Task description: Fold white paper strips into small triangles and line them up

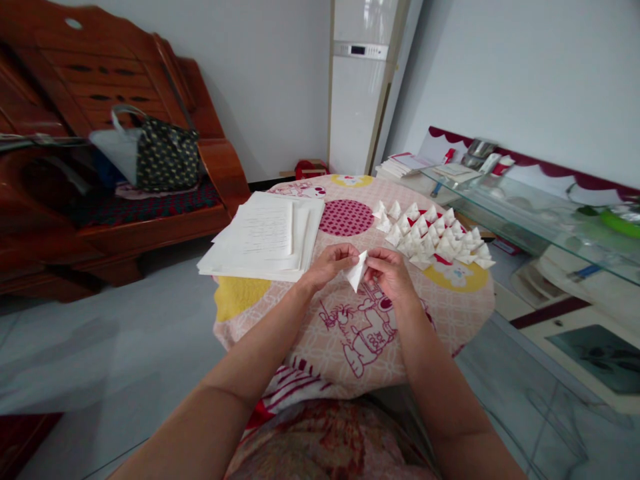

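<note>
Between my two hands is a small white folded paper piece (357, 275), pointed at its lower end, held above the cloth-covered table (295, 333). My left hand (327, 265) pinches its left side, fingers closed. On its right edge, my right hand (393, 272) grips with thumb and fingers pressed together. Beyond the right hand stand rows of several white folded paper shapes (423, 233) with pointed tops. A stack of white paper sheets (255, 233), the top one with printed lines, lies beyond my left hand.
At right is a glass-topped counter (550, 220) holding metal bowls (480, 153) and papers (403, 163). A wooden bench (215, 173) with a patterned bag (167, 157) stands left. Behind the table rises a tall white appliance (357, 100).
</note>
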Demonstrator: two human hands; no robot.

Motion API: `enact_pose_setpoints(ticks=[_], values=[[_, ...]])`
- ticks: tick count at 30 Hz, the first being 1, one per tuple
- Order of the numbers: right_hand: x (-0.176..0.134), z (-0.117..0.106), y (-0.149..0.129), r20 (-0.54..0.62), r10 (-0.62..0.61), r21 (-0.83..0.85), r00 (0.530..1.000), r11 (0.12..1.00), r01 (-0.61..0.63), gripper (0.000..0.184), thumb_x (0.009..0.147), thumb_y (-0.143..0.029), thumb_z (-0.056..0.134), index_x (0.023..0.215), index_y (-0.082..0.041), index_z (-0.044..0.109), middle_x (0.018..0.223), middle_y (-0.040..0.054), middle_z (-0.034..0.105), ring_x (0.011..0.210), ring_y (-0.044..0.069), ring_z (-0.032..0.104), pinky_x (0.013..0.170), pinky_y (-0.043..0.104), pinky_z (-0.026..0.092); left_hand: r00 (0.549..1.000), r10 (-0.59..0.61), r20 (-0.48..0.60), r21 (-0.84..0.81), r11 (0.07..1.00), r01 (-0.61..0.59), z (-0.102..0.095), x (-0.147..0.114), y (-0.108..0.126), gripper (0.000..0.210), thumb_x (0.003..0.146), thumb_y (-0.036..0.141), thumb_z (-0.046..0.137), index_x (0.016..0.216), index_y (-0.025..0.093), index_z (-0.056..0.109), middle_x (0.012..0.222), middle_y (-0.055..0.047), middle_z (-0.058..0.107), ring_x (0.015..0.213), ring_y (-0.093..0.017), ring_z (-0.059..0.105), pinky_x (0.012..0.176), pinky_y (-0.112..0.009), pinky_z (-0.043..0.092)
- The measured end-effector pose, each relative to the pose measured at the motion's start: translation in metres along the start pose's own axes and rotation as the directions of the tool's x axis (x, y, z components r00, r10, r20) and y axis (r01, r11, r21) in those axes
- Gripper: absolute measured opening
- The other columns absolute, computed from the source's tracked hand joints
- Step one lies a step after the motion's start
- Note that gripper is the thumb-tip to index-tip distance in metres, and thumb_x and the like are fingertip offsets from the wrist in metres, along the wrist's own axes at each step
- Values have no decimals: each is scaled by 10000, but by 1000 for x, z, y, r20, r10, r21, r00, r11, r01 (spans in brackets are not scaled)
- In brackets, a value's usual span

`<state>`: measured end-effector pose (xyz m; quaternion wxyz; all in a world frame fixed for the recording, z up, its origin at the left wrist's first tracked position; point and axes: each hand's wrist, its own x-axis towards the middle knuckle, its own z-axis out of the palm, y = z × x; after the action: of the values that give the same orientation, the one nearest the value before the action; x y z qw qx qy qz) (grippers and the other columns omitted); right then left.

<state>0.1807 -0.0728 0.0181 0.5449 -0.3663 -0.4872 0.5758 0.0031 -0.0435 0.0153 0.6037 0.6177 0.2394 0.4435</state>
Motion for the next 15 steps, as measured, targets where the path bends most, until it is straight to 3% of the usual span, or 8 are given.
enact_pose_setpoints(ticks=[6, 10, 15], values=[[-2, 2, 0, 15, 4, -27, 1000, 1000, -4, 163, 674, -339, 772, 711, -194, 708, 501, -16, 653, 387, 115, 558, 354, 200, 378, 1000, -13, -18, -14, 1000, 13, 0, 1, -1, 328, 757, 419, 811, 824, 140, 652, 708, 4, 620, 616, -93, 521, 600, -234, 382], [0, 2, 2, -33, -8, 4, 999, 1000, 8, 158, 669, -334, 772, 715, -197, 707, 491, -25, 647, 361, 110, 535, 347, 205, 392, 998, 43, -40, -41, 998, -44, 1, 2, -2, 311, 737, 361, 830, 855, 155, 629, 759, 4, 620, 656, -97, 540, 620, -234, 401], [1, 0, 3, -93, -13, 37, 996, 999, 16, 144, 662, -318, 771, 712, -204, 698, 477, -30, 640, 366, 115, 544, 347, 202, 401, 987, 154, -48, 131, 981, -146, 5, 2, 2, 264, 724, 278, 827, 853, 155, 632, 800, -1, 615, 713, -105, 536, 678, -244, 422]])
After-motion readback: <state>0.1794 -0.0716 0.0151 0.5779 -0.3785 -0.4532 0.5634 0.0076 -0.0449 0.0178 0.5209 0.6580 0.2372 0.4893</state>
